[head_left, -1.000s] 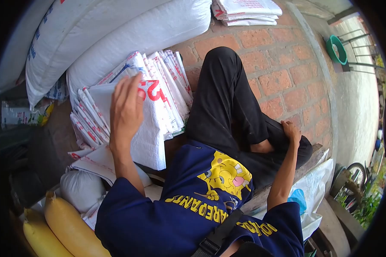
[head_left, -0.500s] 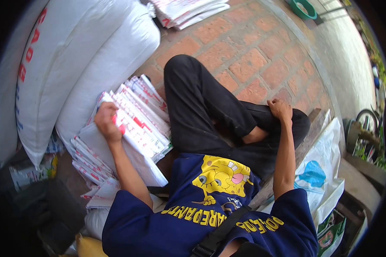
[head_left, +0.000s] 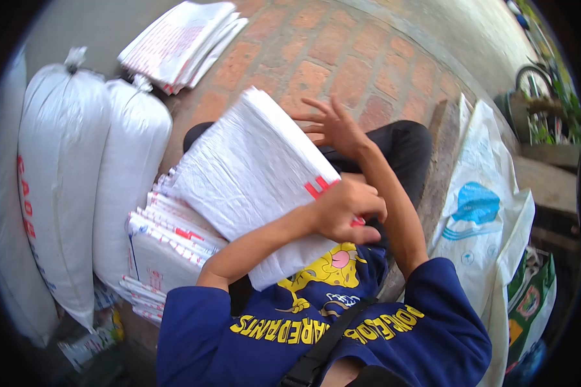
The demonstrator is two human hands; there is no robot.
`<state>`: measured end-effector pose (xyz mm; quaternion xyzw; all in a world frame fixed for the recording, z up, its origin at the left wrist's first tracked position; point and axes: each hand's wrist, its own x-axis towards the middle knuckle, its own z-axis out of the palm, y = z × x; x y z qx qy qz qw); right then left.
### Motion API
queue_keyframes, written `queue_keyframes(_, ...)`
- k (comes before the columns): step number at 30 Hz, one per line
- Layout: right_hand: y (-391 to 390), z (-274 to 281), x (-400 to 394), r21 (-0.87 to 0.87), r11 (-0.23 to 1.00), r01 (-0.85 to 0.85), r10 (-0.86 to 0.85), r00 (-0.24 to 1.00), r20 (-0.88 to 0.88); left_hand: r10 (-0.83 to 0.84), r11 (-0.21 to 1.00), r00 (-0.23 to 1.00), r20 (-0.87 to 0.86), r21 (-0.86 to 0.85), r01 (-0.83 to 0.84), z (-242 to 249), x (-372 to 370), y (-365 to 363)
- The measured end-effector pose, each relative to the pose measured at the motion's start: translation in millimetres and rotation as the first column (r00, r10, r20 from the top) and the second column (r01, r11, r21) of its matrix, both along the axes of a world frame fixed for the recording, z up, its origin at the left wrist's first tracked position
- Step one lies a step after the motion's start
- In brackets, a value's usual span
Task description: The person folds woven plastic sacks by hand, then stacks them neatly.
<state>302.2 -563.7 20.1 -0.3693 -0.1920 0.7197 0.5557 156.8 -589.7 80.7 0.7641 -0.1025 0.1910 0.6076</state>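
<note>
A folded white woven plastic sack [head_left: 252, 171] with red print lies slantwise across my lap. My left hand [head_left: 345, 206] reaches over it, its fingers closed around the right edge near the red lettering. My right hand [head_left: 336, 129] is open, fingers spread, right at the sack's upper right edge. To the left, beside my leg, stands a pile of folded printed sacks [head_left: 168, 248], partly covered by the one in my lap and by my left forearm.
Full, tied white sacks [head_left: 64, 174] stand at the left. Another stack of folded sacks [head_left: 181, 42] rests on the brick floor [head_left: 310, 74] ahead. On the right, a white plastic sheet with a blue print [head_left: 474, 206] hangs beside a wooden edge [head_left: 436, 155].
My left hand has brought the folded sack from the left pile across my lap. My right hand has left my knee and opened beside the sack. The view has turned left.
</note>
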Motion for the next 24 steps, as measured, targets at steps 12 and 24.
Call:
queue_keyframes(12, -58, -31, -26, -0.083, 0.969, -0.232, 0.211, 0.608, 0.765, 0.973, -0.114, -0.189, -0.133, 0.435, -0.893, -13, -123, 102)
queue_keyframes(24, -44, 42, -97, 0.332, 0.878, -0.344, -0.235, 0.294, 0.926, 0.808, 0.246, 0.032, -0.588, 0.287, -0.926, -11, -175, 85)
